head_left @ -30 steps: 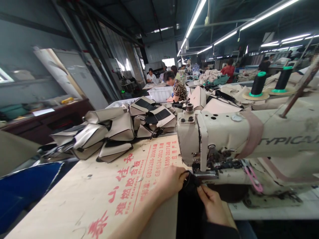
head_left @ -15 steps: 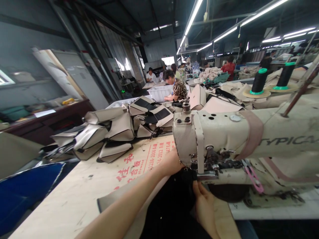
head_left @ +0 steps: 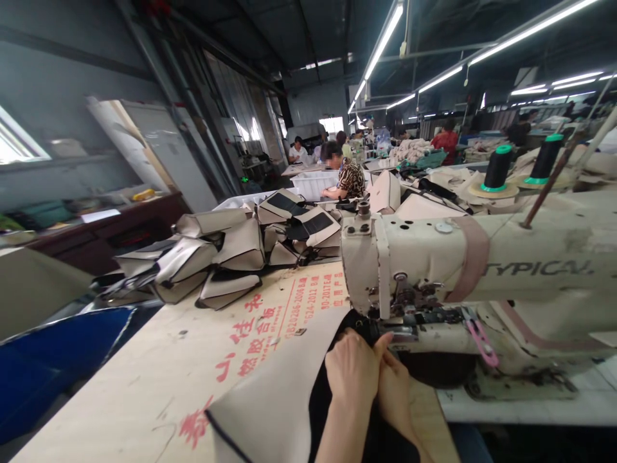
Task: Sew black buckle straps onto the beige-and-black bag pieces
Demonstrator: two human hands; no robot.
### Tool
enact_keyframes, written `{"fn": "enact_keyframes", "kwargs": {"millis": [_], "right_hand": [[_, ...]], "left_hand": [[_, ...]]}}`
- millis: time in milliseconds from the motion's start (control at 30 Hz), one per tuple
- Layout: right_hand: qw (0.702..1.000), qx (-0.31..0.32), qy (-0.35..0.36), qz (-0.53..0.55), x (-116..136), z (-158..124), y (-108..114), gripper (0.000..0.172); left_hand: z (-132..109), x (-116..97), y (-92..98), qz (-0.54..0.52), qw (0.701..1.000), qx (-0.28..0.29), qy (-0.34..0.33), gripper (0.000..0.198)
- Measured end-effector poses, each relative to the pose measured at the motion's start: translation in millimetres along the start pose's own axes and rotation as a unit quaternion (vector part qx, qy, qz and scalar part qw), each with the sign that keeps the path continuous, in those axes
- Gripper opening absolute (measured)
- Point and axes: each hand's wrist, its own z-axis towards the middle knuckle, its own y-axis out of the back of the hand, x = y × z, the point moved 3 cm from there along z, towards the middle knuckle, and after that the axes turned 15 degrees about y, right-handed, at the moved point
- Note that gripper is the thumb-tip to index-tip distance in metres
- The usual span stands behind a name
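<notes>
While our left hand [head_left: 354, 373] and right hand [head_left: 394, 392] press together, fingers closed and pinching the black-and-beige fabric piece [head_left: 284, 399], we hold it on the table [head_left: 144, 386] just below the sewing machine [head_left: 463, 283] head.

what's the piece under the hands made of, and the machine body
Piece: looks like beige faux leather or coated fabric with a black backing; smooth, matte, holds a stiff curve. Sewing machine: painted cast metal by its look, cream enamel, worn and grimy, with bare screws.
</notes>
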Motion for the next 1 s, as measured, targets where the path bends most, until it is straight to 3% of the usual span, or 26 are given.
{"fn": "enact_keyframes", "kwargs": {"millis": [167,300,433,833,1000], "right_hand": [[0.998,0.024,-0.032,0.046,-1,1,-3,0.054],[0.997,0.019,-0.048,0.058,-8,3,-4,0.051],[0.997,-0.003,-0.056,0.056,-11,6,-6,0.049],[0.998,0.004,-0.051,0.038,-27,9,-1,0.048],[0.998,-0.02,-0.047,0.036,-31,9,1,0.045]], "left_hand": [[2,9,-7.5,-0.052,0.999,-0.01,-0.01,0.047],[10,22,-21.6,-0.139,0.989,0.043,-0.009,0.041],[23,24,-22.4,-0.194,0.977,0.089,-0.008,0.038],[30,29,-22.8,-0.192,0.973,0.104,-0.07,0.035],[31,31,-29.8,-0.231,0.963,0.132,-0.044,0.035]]}}
